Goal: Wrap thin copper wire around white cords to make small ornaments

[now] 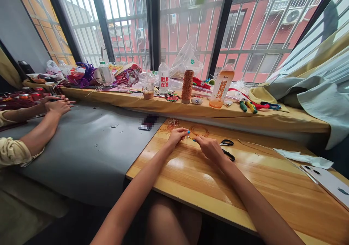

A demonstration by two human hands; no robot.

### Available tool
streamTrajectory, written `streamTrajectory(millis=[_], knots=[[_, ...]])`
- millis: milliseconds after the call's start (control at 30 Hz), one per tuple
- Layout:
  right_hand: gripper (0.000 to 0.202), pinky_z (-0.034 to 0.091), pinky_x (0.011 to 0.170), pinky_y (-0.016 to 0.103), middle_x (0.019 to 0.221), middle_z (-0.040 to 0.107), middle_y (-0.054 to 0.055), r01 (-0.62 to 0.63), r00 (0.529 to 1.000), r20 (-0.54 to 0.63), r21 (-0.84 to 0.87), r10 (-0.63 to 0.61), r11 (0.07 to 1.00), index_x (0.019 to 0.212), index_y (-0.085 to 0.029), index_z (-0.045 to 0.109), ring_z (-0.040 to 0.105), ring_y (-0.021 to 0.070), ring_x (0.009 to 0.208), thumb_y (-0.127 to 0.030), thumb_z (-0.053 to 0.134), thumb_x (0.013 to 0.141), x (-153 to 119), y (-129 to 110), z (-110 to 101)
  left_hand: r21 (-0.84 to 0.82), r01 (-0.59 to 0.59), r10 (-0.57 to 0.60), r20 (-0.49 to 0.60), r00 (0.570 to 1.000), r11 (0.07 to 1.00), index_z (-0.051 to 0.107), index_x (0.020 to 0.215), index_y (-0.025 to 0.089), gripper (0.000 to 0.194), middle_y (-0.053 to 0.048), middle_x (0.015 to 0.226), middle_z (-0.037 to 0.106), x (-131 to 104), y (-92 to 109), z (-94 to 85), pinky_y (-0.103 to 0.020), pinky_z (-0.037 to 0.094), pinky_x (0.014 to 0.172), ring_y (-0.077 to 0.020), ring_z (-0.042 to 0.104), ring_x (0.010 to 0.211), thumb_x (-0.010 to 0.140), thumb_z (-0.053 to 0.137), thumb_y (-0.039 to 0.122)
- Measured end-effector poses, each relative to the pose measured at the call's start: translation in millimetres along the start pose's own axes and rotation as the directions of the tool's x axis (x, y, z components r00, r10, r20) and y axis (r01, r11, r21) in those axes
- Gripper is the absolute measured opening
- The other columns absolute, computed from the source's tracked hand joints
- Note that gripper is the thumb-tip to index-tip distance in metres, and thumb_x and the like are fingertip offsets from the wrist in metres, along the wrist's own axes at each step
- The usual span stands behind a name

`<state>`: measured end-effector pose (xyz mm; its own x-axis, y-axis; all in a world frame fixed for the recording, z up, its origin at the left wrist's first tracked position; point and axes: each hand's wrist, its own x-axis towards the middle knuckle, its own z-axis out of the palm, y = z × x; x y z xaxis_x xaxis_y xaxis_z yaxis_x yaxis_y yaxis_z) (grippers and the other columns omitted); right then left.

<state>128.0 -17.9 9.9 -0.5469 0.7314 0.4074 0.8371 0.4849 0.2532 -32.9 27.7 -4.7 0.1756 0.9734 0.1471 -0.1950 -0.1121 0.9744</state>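
Observation:
My left hand is closed in a pinch over the wooden table, its fingertips around a small whitish piece. Close beside it on the right, my right hand is also closed, with a thin yellowish item at its fingertips that points toward the whitish piece. The fine detail between the two hands is too small to tell. A coil of orange cord lies just behind them. Black-handled scissors rest to the right, partly hidden by my right hand. Loose thin threads sit behind my left hand.
On the cloth-covered ledge stand a cord spool, an orange drink bottle, a clear bottle, a cup and pliers. A phone and tissue lie right. Another person's hands are at left.

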Motion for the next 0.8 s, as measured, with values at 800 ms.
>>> streamTrajectory(millis=[800], knots=[[0.028, 0.035, 0.057, 0.022, 0.092, 0.06, 0.008, -0.015, 0.997, -0.07, 0.092, 0.021, 0.996, 0.106, -0.017, 0.05, 0.055, 0.0152, 0.077, -0.021, 0.031, 0.086, 1, -1, 9, 0.004, 0.078, -0.078, 0.027, 0.997, 0.997, 0.067, 0.066, 0.009, 0.026, 0.005, 0.04, 0.038, -4, 8, -2.7, -0.023, 0.007, 0.044, -0.0018, 0.021, 0.041, 0.049, 0.069, 0.029]])
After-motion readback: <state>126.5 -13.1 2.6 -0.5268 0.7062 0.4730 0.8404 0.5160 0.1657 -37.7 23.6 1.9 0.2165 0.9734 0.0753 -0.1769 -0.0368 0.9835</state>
